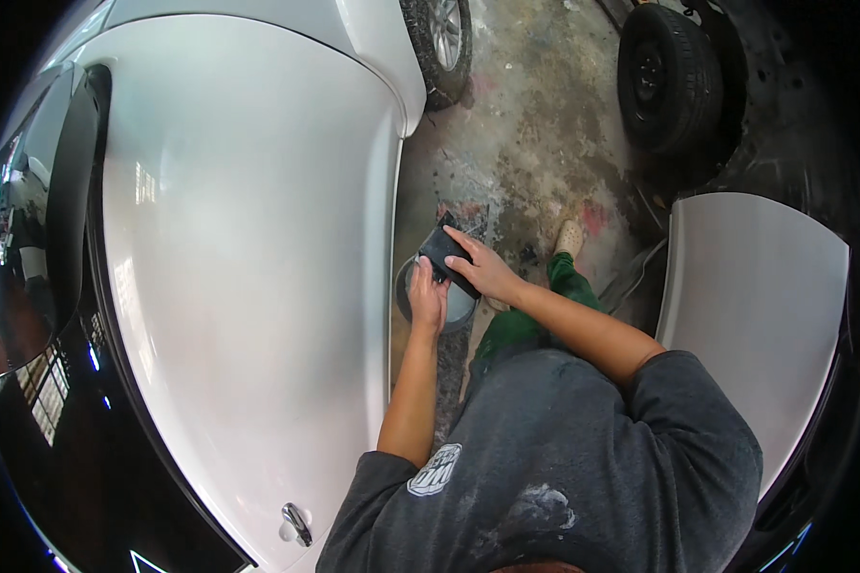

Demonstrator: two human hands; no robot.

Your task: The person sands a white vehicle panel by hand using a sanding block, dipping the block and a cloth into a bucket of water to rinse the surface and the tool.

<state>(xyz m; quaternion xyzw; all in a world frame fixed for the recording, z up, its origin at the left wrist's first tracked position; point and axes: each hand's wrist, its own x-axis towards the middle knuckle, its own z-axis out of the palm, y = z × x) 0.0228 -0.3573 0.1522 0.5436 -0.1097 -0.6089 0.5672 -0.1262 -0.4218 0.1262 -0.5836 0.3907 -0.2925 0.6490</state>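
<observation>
Head view: from where I stand, the left hand (428, 298) and right hand (490, 273) both pinch a flat, dark-grey, roughly rectangular pad (436, 245), material unclear, above a round, dark-walled bucket (403, 294). The pad's long axis slants from upper left to lower right. The glossy, silvery-white car door panel (258, 248) stands to the left, nearer the left hand.

I'm seeing soft glare spreading across the white car door (248, 239), while bright reflections are glinting in the dark window (115, 468). Shadow is dimming the upper-right wheel (669, 81); fisheye distortion is bending the edges.
</observation>
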